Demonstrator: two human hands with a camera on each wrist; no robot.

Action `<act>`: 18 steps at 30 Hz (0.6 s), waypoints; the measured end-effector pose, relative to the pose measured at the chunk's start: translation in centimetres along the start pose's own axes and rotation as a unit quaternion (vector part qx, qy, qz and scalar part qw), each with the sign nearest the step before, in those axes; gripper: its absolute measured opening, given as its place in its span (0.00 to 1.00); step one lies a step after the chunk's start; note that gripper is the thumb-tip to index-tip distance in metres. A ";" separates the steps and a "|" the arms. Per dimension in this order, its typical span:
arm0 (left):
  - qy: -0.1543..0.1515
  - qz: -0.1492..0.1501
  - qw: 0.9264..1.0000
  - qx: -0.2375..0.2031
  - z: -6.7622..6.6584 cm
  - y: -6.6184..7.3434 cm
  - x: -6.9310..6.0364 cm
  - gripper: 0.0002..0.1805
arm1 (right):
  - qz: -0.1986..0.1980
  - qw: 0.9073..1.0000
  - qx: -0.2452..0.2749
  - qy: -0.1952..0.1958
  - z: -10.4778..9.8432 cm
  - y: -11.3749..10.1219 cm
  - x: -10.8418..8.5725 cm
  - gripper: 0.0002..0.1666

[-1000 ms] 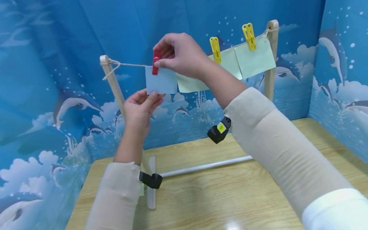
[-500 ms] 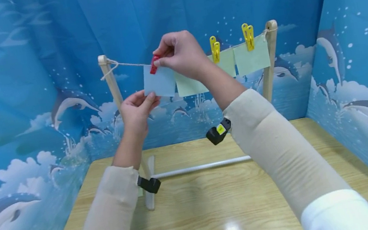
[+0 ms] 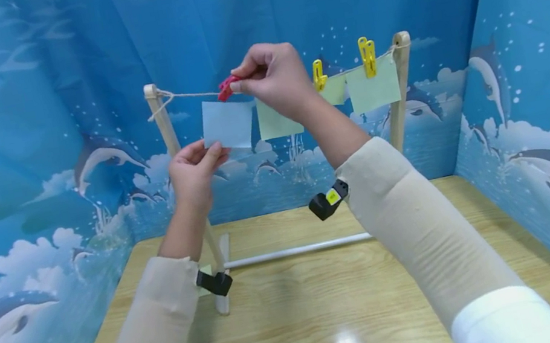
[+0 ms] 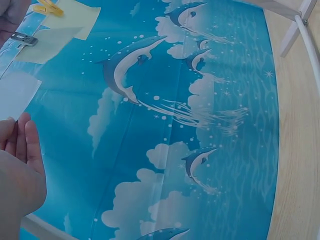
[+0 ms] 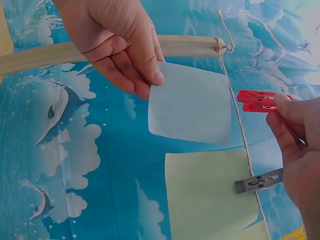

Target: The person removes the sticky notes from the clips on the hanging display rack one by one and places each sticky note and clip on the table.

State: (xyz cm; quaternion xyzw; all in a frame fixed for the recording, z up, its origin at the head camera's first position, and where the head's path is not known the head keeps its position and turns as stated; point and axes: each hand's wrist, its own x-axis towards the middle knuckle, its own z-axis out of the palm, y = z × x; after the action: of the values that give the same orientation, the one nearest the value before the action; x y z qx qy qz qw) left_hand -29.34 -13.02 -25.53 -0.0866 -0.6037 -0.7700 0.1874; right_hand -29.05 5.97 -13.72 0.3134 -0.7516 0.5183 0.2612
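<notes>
My left hand (image 3: 192,177) pinches the lower left corner of a light blue square of paper (image 3: 228,123). My right hand (image 3: 281,81) holds a red clothespin (image 3: 227,88) between thumb and fingers, just above the paper's upper right corner. In the right wrist view the red clothespin (image 5: 257,101) is apart from the paper, on the other side of the string (image 5: 239,120). A grey clothespin (image 5: 257,181) clips the neighbouring pale green paper (image 5: 205,192) to that string; in the head view my right hand hides this clip.
Two yellow clothespins (image 3: 368,57) fasten more pale green papers (image 3: 373,90) along the string to the right. Wooden posts (image 3: 163,120) carry the string, joined low down by a white bar (image 3: 300,250). Pale green paper (image 3: 205,285) lies on the table by the left foot.
The red clothespin has come off the blue paper and tilted over, staying in my right hand. My left hand has drawn the paper left and slightly down, away from the string.
</notes>
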 end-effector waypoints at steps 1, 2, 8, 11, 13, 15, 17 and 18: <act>0.002 0.000 1.000 -0.004 -0.1 0.0 0.0 0.18 | -0.001 1.000 0.005 0.003 -0.1 -0.1 -0.1 0.04; 0.004 0.000 1.000 -0.008 -0.2 0.1 0.0 0.18 | -0.002 1.000 0.010 0.006 -0.1 -0.1 -0.2 0.05; 0.010 0.001 1.000 -0.024 -1.1 0.5 -0.4 0.17 | -0.011 0.999 0.051 0.012 -0.5 -0.5 -1.0 0.06; 0.008 0.005 1.000 -0.024 -1.6 0.8 -0.6 0.17 | -0.021 0.998 0.062 0.009 -0.7 -0.6 -1.6 0.06; 0.007 0.010 1.000 -0.028 -1.9 0.9 -0.7 0.17 | -0.024 0.998 0.066 0.008 -0.8 -0.6 -2.0 0.06; 0.005 0.014 0.999 -0.031 -2.1 0.9 -0.8 0.17 | -0.025 0.997 0.069 0.007 -0.9 -0.5 -2.5 0.05; 0.002 0.017 0.999 -0.041 -2.3 1.0 -0.9 0.17 | -0.024 0.997 0.072 0.006 -1.1 -0.3 -3.0 0.05; 0.001 0.018 0.999 -0.046 -2.4 1.0 -1.0 0.17 | -0.025 0.997 0.072 0.006 -1.2 -0.2 -3.2 0.05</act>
State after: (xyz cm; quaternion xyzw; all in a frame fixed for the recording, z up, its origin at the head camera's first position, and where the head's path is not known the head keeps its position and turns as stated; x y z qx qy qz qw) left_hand -27.77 -15.34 -25.57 -0.1054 -0.5659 -0.7935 0.1973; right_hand -26.68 7.65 -15.46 0.3468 -0.7025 0.5666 0.2553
